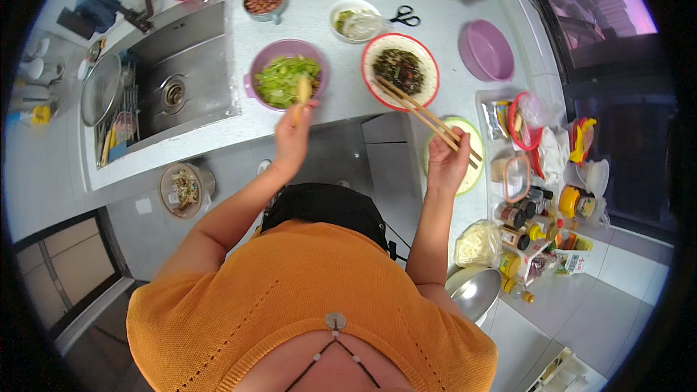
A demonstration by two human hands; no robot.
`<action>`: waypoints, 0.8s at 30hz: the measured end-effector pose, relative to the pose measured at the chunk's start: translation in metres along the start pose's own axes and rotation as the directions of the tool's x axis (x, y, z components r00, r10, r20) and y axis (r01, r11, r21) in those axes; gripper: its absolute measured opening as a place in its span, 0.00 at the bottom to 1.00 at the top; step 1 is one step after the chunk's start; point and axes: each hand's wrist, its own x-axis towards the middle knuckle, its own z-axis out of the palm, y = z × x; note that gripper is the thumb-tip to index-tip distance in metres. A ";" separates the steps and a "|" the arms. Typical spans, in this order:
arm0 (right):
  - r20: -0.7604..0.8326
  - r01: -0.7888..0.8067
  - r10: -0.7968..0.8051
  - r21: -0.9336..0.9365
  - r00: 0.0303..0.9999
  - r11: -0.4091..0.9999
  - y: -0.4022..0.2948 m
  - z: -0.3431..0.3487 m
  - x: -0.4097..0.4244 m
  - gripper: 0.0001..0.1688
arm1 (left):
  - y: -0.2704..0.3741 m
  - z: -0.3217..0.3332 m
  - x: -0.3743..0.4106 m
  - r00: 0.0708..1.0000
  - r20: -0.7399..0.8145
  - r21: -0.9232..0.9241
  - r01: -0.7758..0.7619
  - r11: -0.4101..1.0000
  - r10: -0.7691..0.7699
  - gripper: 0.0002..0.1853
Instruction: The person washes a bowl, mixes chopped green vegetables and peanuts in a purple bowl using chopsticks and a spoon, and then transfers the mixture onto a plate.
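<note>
My left hand (292, 140) grips a pale yellowish spoon (304, 89), blurred, with its bowl over chopped green vegetables (280, 81). These fill a purple plastic bowl (288, 47) beside the sink. In my right hand (450, 159) is a pair of wooden chopsticks (420, 113). Their far ends reach over a white bowl with a red rim (428, 68), at the edge of a dark, leafy-looking food (399, 69). Beneath my right hand lies a round board or plate with a green rim (472, 177).
Behind the bowls stand a cup of peanuts (264, 0), a white bowl (353, 5) holding greens and a plastic bag, and black-handled scissors (405, 17). A purple basin (487, 51) and several seasoning jars (512, 215) line the right. Left is a steel sink (196, 54); a waste bin (185, 190) stands below.
</note>
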 end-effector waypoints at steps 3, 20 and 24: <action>0.047 -0.052 0.076 -0.387 0.996 0.920 0.035 0.073 -0.007 0.16 | -0.005 -0.071 0.038 0.975 -0.222 0.123 0.046 0.991 -0.018 0.11; -0.040 0.020 -0.074 -0.740 0.996 0.673 0.151 0.157 0.004 0.13 | -0.097 -0.134 0.130 0.959 0.123 0.024 0.254 0.967 -0.255 0.11; 0.008 0.118 -0.159 -0.709 0.987 0.695 0.169 0.177 -0.012 0.13 | -0.073 -0.136 0.129 0.902 0.190 0.007 0.393 0.920 -0.387 0.09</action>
